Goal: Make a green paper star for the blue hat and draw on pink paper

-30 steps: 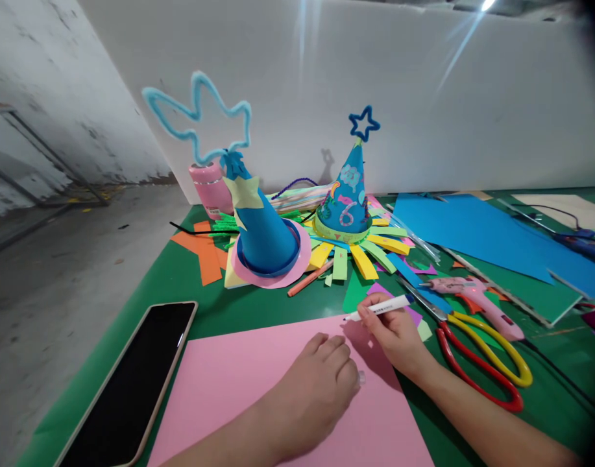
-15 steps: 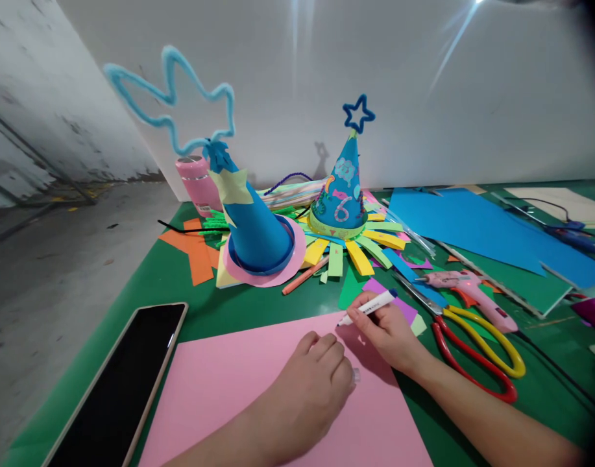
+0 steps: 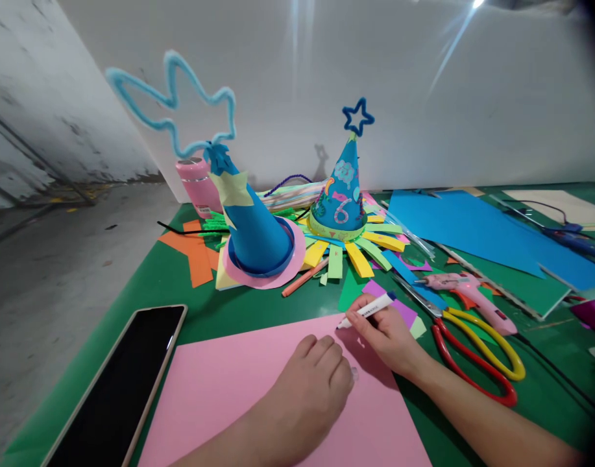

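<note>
A pink sheet of paper (image 3: 219,389) lies on the green table in front of me. My right hand (image 3: 382,331) pinches a white marker (image 3: 370,308) with a dark blue end. The marker slants, its tip at the upper edge of the sheet near the right corner; I cannot tell if it touches. My left hand (image 3: 309,395) rests on the paper just left of it, fingers curled under. A small clear piece (image 3: 354,374) peeks out beside the curled fingers; the rest of it is hidden.
Behind the sheet stand a blue cone hat (image 3: 258,227) with a pink brim and a decorated blue cone hat (image 3: 343,194). A phone (image 3: 117,389) lies at left. Scissors (image 3: 472,350), a pink glue gun (image 3: 472,295) and blue paper (image 3: 457,224) are at right.
The marker's upper end has dipped very slightly in my right hand. My left hand stays in place on the paper, and the other things have not moved.
</note>
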Demonstrator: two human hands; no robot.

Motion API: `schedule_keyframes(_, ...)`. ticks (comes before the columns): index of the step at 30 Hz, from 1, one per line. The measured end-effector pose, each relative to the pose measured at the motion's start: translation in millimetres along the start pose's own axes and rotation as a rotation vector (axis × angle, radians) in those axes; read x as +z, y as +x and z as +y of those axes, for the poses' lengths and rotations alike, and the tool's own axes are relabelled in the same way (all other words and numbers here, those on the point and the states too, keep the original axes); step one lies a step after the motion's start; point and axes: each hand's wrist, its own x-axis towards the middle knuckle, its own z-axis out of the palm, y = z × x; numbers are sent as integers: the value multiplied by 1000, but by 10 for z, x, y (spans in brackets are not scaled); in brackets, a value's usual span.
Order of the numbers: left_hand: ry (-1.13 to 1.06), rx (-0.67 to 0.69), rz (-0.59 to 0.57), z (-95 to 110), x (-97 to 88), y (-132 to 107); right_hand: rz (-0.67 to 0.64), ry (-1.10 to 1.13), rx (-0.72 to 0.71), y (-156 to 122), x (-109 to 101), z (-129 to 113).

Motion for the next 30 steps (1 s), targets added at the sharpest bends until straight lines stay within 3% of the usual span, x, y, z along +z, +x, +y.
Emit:
schedule_keyframes(6, -36, 51, 94, -18, -32, -30, -11, 17, 20, -9, 3, 21)
schedule_keyframes(9, -74, 54, 68, -15, -45, -36, -7, 10, 17, -6, 0, 18)
schedule_keyframes(14, -224, -113, -4, 28, -31, -24, -9, 53, 42, -11, 7, 7)
schedule_keyframes(17, -243, -148, -34, 53, -28, -20, -10, 90, 48, -16, 18, 16)
schedule_keyframes(25, -79, -50, 5, 51, 6, -19, -32, 188, 60, -31, 18, 5)
schedule_keyframes(30, -58, -73, -120, 36, -24, 0, 6, 202, 18, -40, 10, 8)
